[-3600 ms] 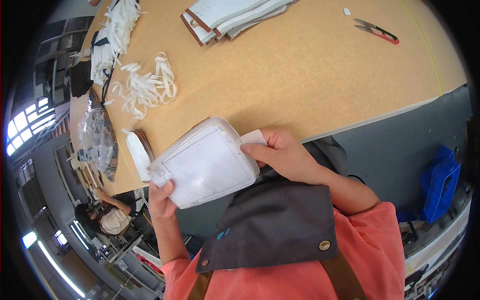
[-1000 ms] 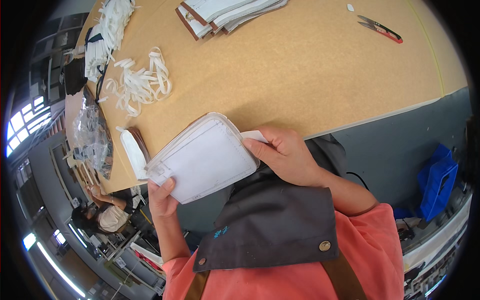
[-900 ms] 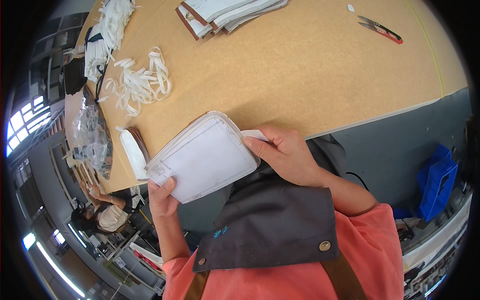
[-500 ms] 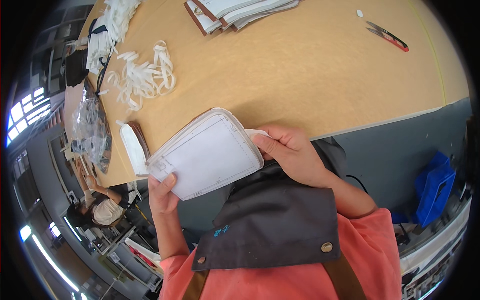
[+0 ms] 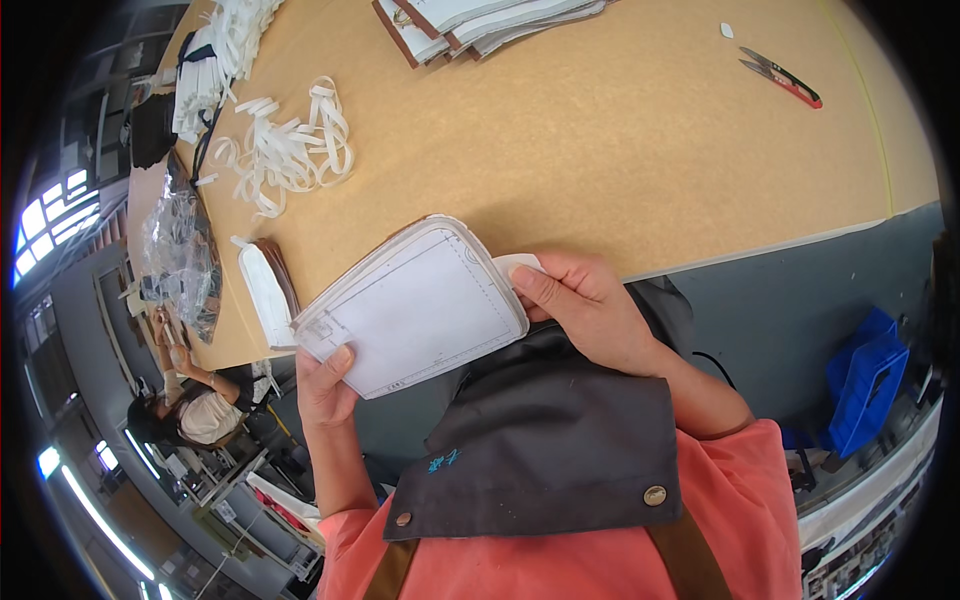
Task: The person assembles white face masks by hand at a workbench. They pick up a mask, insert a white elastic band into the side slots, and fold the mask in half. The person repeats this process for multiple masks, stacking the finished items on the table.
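My left hand [image 5: 325, 388] grips the lower left corner of a flat layered white panel [image 5: 415, 312], thumb on top. The panel has rounded corners, printed pattern lines and a thin brown edge along its far side. It is held tilted at the near table edge, in front of my apron. At its right side my right hand [image 5: 595, 315] pinches a short white strip [image 5: 519, 263] between thumb and fingers; the other fingers are partly hidden. Left of the panel lies a bundle of white and brown pieces [image 5: 265, 292] on the table.
The brown-covered table [image 5: 580, 150] carries tangled white tape [image 5: 290, 150], stacked brown-edged panels [image 5: 480, 25], thread snips [image 5: 785, 78] and a clear plastic bag [image 5: 182, 260]. A blue bin [image 5: 868, 375] stands on the floor at right. Another person [image 5: 205, 412] sits at far left.
Both hands keep nearly the same hold on the panel and strip. The view has shifted very slightly, and the strip's visible end sits a little higher.
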`<state>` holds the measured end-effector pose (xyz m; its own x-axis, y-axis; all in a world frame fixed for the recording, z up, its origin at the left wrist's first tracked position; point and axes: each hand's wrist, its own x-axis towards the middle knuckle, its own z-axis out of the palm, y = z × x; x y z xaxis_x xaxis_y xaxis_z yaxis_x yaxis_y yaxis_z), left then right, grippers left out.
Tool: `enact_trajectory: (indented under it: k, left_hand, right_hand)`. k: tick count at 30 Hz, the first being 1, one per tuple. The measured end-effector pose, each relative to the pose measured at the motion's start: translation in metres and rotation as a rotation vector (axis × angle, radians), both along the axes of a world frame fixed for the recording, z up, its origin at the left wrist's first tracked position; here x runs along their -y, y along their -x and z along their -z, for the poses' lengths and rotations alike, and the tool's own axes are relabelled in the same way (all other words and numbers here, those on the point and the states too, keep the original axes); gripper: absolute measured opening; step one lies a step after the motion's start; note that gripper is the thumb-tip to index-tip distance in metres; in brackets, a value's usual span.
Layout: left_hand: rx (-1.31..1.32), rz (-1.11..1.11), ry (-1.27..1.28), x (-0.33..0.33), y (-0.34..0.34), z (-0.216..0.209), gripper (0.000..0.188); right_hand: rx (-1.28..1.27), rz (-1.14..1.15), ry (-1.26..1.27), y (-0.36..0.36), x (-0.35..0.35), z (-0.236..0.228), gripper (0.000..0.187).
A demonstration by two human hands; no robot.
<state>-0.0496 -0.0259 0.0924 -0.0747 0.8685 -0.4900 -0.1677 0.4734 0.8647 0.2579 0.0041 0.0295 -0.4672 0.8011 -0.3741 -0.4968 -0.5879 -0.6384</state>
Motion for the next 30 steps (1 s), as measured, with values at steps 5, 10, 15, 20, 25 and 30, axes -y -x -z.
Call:
enact_trajectory:
  k: [5,10,15,20,25,30]
  left_hand:
    - [0.002,0.001,0.010,0.0002,0.0021,0.0007,0.069]
    - [0.016,0.005,0.024,0.0012,0.0043,0.0023,0.070]
    - [-0.001,0.006,0.026,0.0003,0.0026,0.0021,0.072]
    - [-0.008,0.009,0.024,0.0002,0.0027,0.0026,0.072]
    - [-0.009,0.020,0.002,0.0002,0.0012,0.0027,0.067]
    - [-0.022,0.031,-0.014,-0.0001,0.0000,0.0014,0.067]
  right_hand:
    - [0.018,-0.005,-0.023,0.0003,0.0014,0.0037,0.033]
    - [0.019,0.000,-0.001,0.0003,0.0015,0.0042,0.033]
    - [0.049,-0.010,0.003,0.0001,0.0023,0.0069,0.033]
    - [0.033,0.022,0.039,0.0020,0.0023,0.0040,0.033]
    - [0.057,0.019,0.013,0.0017,0.0037,0.0070,0.031]
    - [0.027,0.028,-0.034,0.0001,0.0048,0.0029,0.021]
